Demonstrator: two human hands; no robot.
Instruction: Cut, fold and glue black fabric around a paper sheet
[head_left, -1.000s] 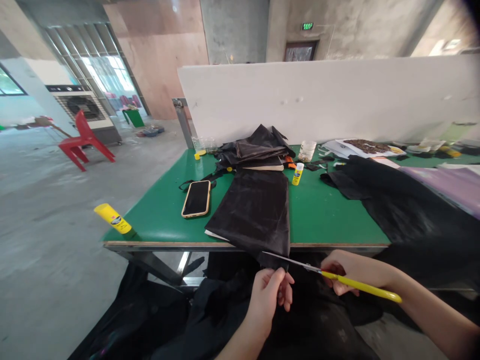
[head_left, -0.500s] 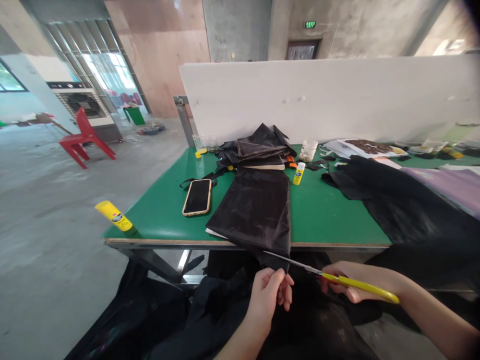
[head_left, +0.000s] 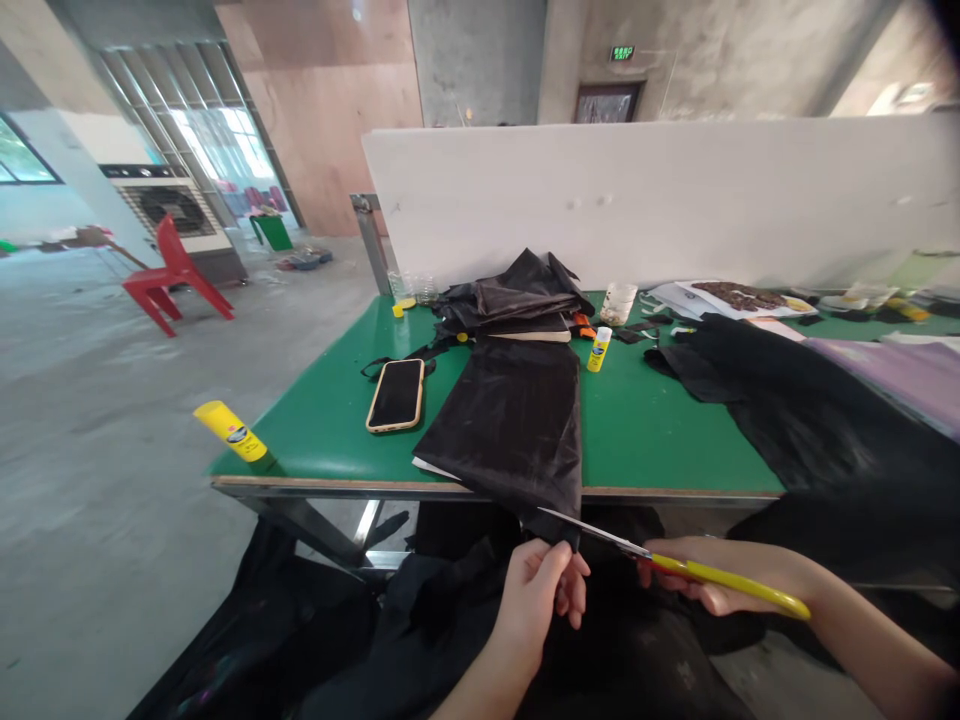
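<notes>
A piece of black fabric (head_left: 517, 410) lies over the table's front edge, with a white edge showing under its left side. My left hand (head_left: 544, 590) pinches the fabric's hanging lower end between thumb and fingers. In my right hand (head_left: 720, 575) are scissors (head_left: 697, 572) with yellow handles, their blades pointing left across the fabric just above my left fingers. How far apart the blades stand is hard to tell.
On the green table (head_left: 660, 430) are a phone (head_left: 396, 394), a glue stick (head_left: 598, 350), piled black fabric (head_left: 517, 290) and a yellow glue tube (head_left: 231, 432) at the left corner. More black cloth (head_left: 795, 410) drapes at right. A white board (head_left: 637, 200) stands behind.
The scissors and my right hand have shifted slightly right and down. My left hand keeps its pinch on the fabric in nearly the same place.
</notes>
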